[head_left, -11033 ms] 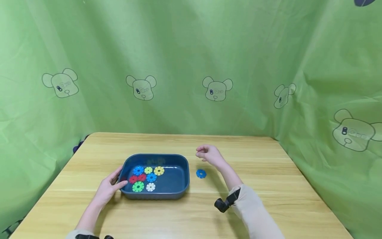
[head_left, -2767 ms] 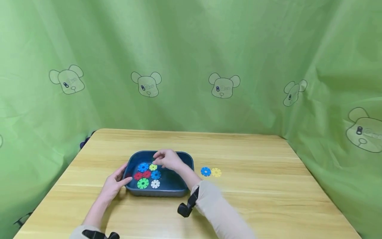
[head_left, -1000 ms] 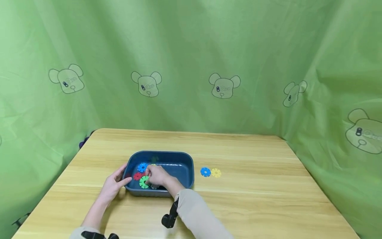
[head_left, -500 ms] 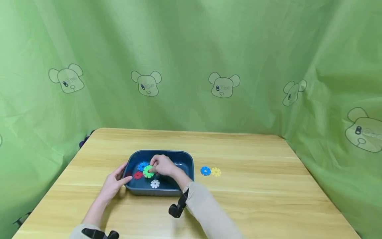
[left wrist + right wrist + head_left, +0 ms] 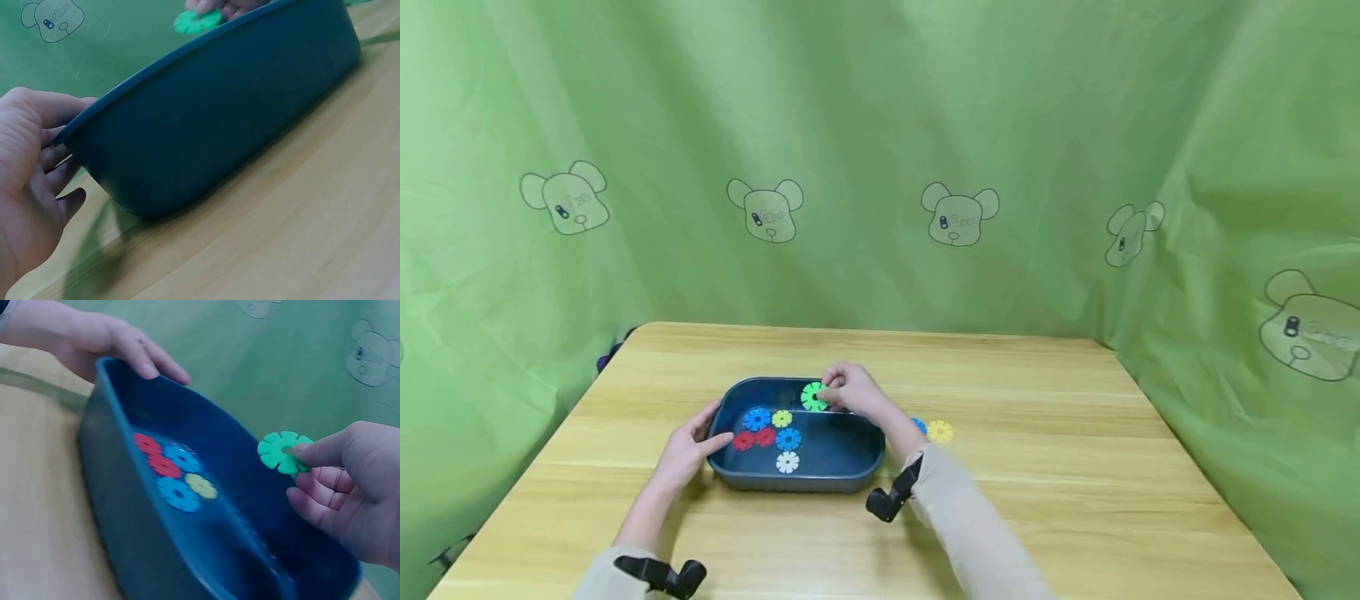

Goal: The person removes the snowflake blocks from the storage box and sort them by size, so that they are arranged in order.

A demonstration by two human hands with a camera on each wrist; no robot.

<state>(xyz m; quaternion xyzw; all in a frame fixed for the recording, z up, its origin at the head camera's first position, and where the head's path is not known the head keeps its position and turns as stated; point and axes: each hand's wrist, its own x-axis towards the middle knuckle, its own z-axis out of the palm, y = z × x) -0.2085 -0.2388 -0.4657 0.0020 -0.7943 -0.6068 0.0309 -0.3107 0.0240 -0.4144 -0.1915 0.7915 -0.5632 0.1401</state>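
A dark blue plastic basin (image 5: 790, 482) stands on the table. My left hand (image 5: 683, 452) grips its left end, thumb over the rim and fingers outside. My right hand (image 5: 859, 396) pinches a green notched snowflake disc (image 5: 272, 459) between thumb and fingers, raised at rim height near the basin's far side. On the basin floor lie more flat discs: a blue disc (image 5: 757, 411), a small yellow disc (image 5: 782, 412), two red discs (image 5: 765, 431), a second blue disc (image 5: 788, 432) and a white disc (image 5: 787, 455).
Right of the basin, a yellow disc (image 5: 940, 424) lies on the wooden table (image 5: 1037, 433). Beside it another blue disc (image 5: 918, 423) is partly hidden by my right forearm. A green curtain (image 5: 865, 275) with bear drawings hangs behind the table and along its sides.
My right hand has picked the green disc off the basin floor and carried it up, right and away. Earlier, the larger yellow disc went from basin to table. The left hand keeps its grip.
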